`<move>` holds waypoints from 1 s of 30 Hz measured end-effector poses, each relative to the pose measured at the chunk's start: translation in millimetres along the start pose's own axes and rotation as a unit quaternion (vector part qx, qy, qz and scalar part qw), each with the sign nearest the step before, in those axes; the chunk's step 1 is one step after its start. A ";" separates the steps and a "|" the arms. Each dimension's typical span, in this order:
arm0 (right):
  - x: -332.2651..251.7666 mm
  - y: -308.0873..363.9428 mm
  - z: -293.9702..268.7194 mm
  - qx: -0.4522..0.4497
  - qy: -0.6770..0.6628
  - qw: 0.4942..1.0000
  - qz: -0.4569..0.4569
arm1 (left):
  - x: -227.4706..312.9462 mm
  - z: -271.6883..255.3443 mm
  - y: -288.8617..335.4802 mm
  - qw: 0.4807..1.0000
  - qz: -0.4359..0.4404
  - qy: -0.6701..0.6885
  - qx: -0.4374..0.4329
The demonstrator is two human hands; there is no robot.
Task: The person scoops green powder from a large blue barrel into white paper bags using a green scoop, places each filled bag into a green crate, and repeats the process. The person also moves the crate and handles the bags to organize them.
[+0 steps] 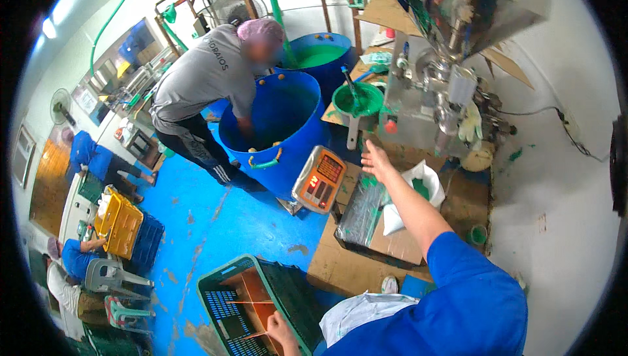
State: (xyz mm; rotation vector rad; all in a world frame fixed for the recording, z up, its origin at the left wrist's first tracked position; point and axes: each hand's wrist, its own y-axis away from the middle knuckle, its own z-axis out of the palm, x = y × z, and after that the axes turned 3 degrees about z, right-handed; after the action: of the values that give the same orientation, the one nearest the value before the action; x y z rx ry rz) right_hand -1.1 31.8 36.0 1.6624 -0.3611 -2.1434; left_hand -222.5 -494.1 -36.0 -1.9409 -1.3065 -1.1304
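My right hand reaches forward with fingers stretched and apart, empty. It is just below the pale handle of a green-coated pot, which has a blue-handled brush standing in it. Low in the picture, my left hand is closed over the dark green crate, beside thin orange strips that cross the crate's brown lining. What its fingers hold is hidden. An orange scale display is left of my right hand.
A steel hopper machine stands on the right. Plastic-wrapped box and white sack sit under my right arm. A co-worker bends into a blue barrel. Farther left are stacked yellow crates and other people.
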 end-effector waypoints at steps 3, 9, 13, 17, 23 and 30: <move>-41.9 -43.6 26.3 -0.041 -0.081 0.995 0.050 | 61.0 46.0 -6.3 0.993 0.056 0.067 -0.081; -44.9 -49.2 60.8 0.041 -0.053 0.995 -0.068 | 170.4 118.1 -87.8 0.961 0.194 0.066 -0.183; -23.1 1.4 42.3 0.032 0.078 0.996 -0.012 | 258.4 176.3 -183.0 0.945 0.247 0.003 -0.216; -8.9 54.8 8.6 -0.038 0.108 0.993 0.014 | 348.4 272.7 -244.2 0.897 0.373 0.095 -0.217; -10.6 117.9 -17.3 -0.090 0.204 0.975 0.012 | 426.0 311.7 -235.8 0.868 0.100 0.027 -0.486; -24.4 153.8 -50.6 -0.082 0.219 0.971 0.046 | 427.4 227.0 -117.6 0.607 0.665 0.030 -0.434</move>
State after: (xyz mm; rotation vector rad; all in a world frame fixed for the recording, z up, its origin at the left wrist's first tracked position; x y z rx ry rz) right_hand 76.7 -91.1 111.3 1.9135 -0.1212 -1.6298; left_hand -176.3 -67.0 215.9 -2.4884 1.0785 -0.8868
